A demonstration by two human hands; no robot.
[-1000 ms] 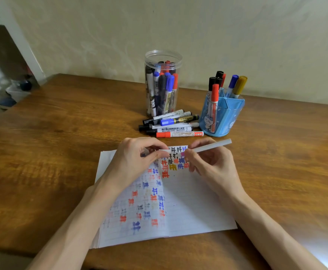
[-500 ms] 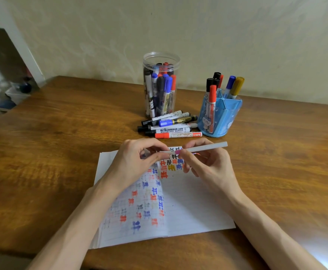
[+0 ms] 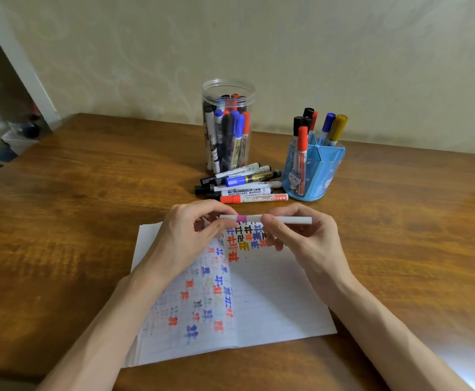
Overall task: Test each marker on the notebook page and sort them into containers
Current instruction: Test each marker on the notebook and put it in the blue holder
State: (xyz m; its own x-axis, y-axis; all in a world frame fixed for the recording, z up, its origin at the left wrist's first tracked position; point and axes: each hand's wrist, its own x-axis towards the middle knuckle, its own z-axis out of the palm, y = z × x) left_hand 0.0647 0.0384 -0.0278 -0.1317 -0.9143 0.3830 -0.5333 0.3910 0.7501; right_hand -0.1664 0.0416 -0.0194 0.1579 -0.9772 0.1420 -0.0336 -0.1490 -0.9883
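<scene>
Marker (image 3: 247, 218), white with a pink band, sits level just above the notebook's (image 3: 273, 300) far edge; the left hand (image 3: 191, 235) pinches its left end and the right hand (image 3: 301, 241) pinches its barrel. Beyond the notebook are a clear jar (image 3: 228, 125), loose markers (image 3: 242, 184) and a blue holder (image 3: 315, 170).

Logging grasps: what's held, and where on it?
A white marker with a pink band: left hand pinches its left end, right hand pinches the barrel beside the band.
</scene>
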